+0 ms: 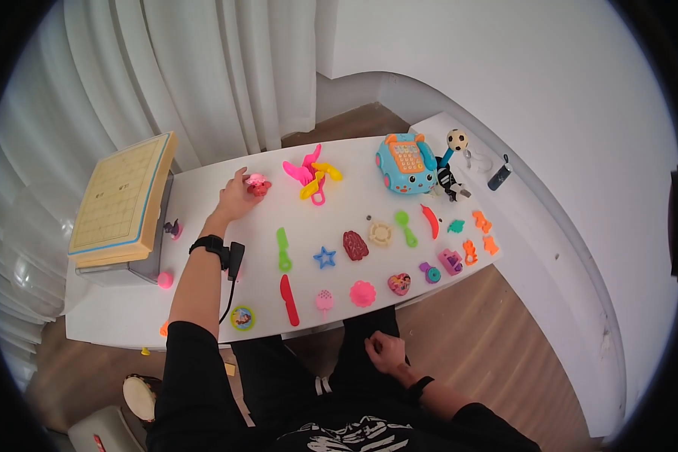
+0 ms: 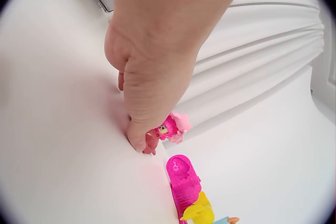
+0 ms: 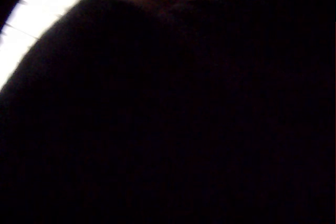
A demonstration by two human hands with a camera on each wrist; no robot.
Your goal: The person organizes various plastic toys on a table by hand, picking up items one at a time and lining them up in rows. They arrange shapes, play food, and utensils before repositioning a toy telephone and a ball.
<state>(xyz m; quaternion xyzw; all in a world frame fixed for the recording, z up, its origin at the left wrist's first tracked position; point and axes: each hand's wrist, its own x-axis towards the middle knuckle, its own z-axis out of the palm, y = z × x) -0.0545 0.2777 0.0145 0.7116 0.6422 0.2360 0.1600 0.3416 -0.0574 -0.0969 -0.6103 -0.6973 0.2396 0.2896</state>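
Note:
At the table's back left, my left hand has its fingers around a small pink and red toy. In the left wrist view the thumb of the left hand presses against the toy's red lower part, and its pink ruffled top stands out beyond the fingers. A pile of magenta and yellow toy pieces lies to the right of that hand. My right hand rests on the thigh below the table's front edge, fingers loosely curled, holding nothing. Dark cloth fills most of the right wrist view.
A board-topped box stands at the left end of the table. A blue toy phone is at the back right. Several small toys, among them a red knife and a blue star, lie in rows nearer the front.

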